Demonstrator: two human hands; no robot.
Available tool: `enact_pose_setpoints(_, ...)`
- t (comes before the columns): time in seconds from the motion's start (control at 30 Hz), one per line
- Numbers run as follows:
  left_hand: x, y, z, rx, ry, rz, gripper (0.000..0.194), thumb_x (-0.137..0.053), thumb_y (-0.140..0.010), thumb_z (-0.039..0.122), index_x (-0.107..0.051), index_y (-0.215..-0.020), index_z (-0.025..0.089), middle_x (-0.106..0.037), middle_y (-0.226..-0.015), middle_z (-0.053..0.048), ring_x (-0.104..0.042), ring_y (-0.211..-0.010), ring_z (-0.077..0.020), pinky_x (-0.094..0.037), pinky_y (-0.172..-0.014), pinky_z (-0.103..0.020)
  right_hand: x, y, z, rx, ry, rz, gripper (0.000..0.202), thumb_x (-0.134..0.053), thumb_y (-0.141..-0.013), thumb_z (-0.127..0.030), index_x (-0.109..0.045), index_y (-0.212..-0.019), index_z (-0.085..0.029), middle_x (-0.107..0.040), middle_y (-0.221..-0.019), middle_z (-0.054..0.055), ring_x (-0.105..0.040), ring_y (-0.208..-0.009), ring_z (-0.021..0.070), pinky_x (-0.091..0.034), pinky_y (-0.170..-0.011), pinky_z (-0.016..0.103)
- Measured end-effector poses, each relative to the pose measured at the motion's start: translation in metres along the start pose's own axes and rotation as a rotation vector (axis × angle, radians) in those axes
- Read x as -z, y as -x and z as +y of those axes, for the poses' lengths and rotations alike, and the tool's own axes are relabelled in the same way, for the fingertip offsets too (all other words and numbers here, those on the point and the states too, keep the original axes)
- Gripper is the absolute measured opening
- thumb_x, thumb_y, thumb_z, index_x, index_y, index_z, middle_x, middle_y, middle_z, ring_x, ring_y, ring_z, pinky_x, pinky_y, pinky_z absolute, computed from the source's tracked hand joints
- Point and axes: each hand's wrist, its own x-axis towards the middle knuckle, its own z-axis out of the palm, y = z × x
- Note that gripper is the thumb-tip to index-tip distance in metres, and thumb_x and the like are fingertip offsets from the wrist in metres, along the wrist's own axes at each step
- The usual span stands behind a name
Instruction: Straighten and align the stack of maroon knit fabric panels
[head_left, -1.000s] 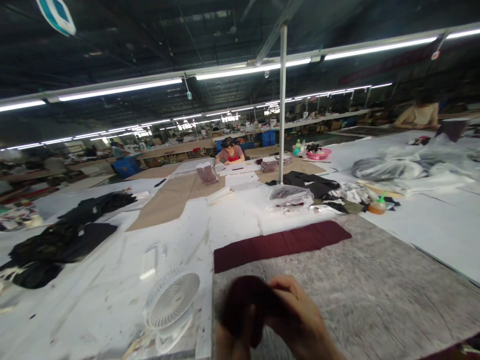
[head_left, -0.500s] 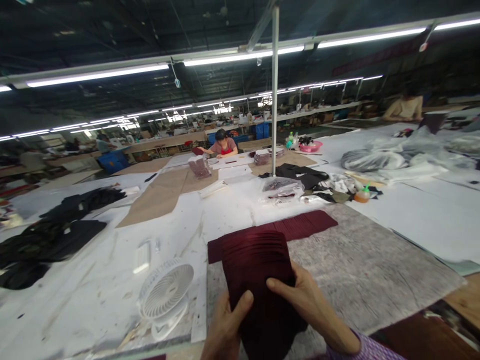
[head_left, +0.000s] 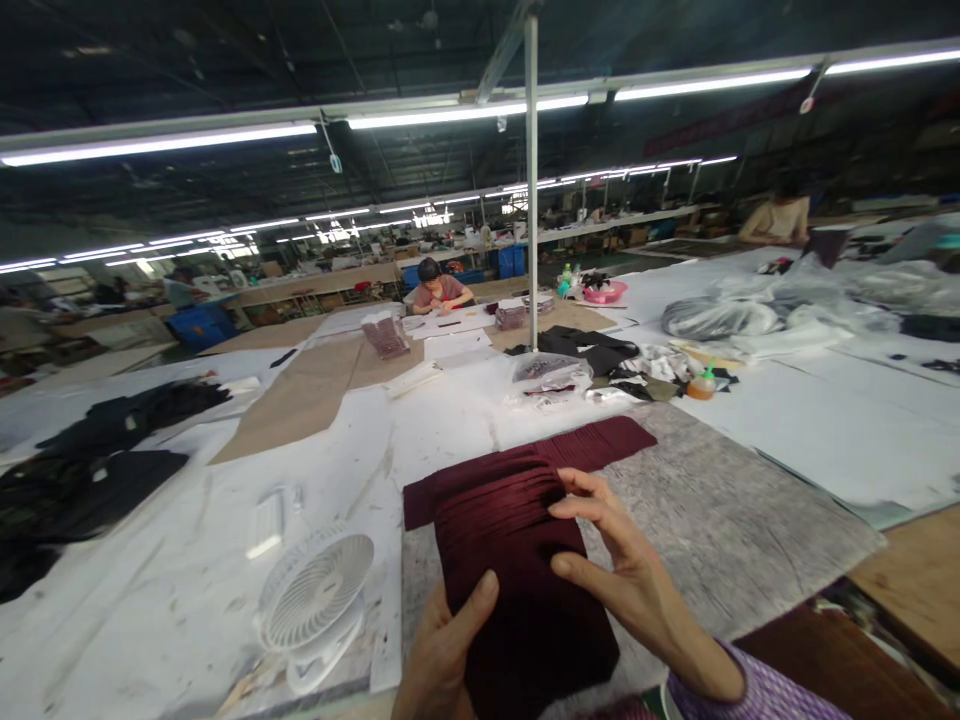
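A stack of maroon fabric pieces (head_left: 517, 560), its layers fanned into ridges at the far end, is held up in front of me. My left hand (head_left: 450, 640) grips its left side, thumb on top and fingers hidden underneath. At the right side is my right hand (head_left: 622, 560), fingers spread; its fingertips touch the ridged layers near the far right corner, and the thumb lies by the right edge. Behind the stack, a row of overlapping maroon pieces (head_left: 600, 445) lies on the grey mottled board (head_left: 735, 530).
A white fan (head_left: 319, 595) stands to my left on the white-covered table. Dark garments (head_left: 127, 460) lie farther left. Beyond are a metal post (head_left: 532, 200), a plastic-wrapped bundle (head_left: 551, 373), an orange bottle (head_left: 702, 384) and a seated co-worker (head_left: 441, 288).
My right hand has loosened from the stack's side and moved up, its fingers now spread at the ridged layers. My left hand keeps its hold. The view has shifted slightly.
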Motion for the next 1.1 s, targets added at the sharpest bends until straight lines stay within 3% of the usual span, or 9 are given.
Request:
enact_pose_setpoints(0.13, 0.000, 0.001, -0.002, 0.011, 0.000, 0.027, 0.069, -0.074, -0.069, 0.025, -0.048, -0.132, 0.017, -0.071, -0.109, -0.014, -0.060, -0.111, -0.0320, -0.040, -0.105, -0.048, 0.001, -0.001, 0.002, -0.094, -0.068, -0.009, 0.025, -0.069, -0.079, -0.040, -0.063, -0.099, -0.027, -0.046, -0.131, 0.008, -0.047, -0.123, 0.0269, -0.039, -0.104, 0.045)
enact_pose_setpoints(0.37, -0.001, 0.003, 0.001, 0.021, -0.034, 0.010, 0.066, -0.072, -0.071, 0.027, -0.048, -0.132, 0.018, -0.071, -0.111, -0.013, -0.060, -0.111, -0.0315, -0.044, -0.102, -0.047, 0.005, 0.000, -0.002, 0.059, 0.017, -0.039, 0.020, -0.065, -0.084, -0.031, -0.063, -0.104, -0.032, -0.041, -0.138, 0.005, -0.041, -0.128, 0.0262, -0.038, -0.105, 0.046)
enact_pose_setpoints(0.6, 0.000, 0.003, -0.001, 0.017, -0.113, 0.029, 0.066, -0.074, -0.068, 0.032, -0.053, -0.128, 0.015, -0.074, -0.099, -0.015, -0.065, -0.103, -0.0329, -0.048, -0.097, -0.049, 0.008, -0.003, -0.005, 0.025, 0.132, -0.075, 0.009, -0.066, -0.083, -0.032, -0.065, -0.092, -0.029, -0.043, -0.135, 0.005, -0.043, -0.125, 0.0273, -0.040, -0.102, 0.047)
enact_pose_setpoints(0.9, 0.004, 0.003, -0.001, 0.058, -0.146, 0.036, 0.055, -0.076, -0.066, 0.037, -0.064, -0.114, 0.014, -0.075, -0.091, -0.016, -0.067, -0.097, -0.0330, -0.047, -0.097, -0.048, 0.011, -0.004, -0.009, 0.134, 0.278, -0.104, 0.009, -0.065, -0.083, -0.024, -0.067, -0.091, -0.028, -0.042, -0.135, 0.006, -0.046, -0.119, 0.0263, -0.045, -0.096, 0.044)
enact_pose_setpoints(1.1, 0.000, 0.003, 0.005, 0.015, -0.146, 0.052, 0.048, -0.077, -0.064, 0.037, -0.069, -0.105, 0.012, -0.075, -0.090, -0.015, -0.066, -0.098, -0.0343, -0.050, -0.093, -0.048, 0.009, -0.006, -0.006, -0.006, 0.172, -0.137, 0.010, -0.069, -0.079, -0.033, -0.067, -0.081, -0.023, -0.048, -0.127, 0.008, -0.051, -0.116, 0.0268, -0.049, -0.094, 0.041)
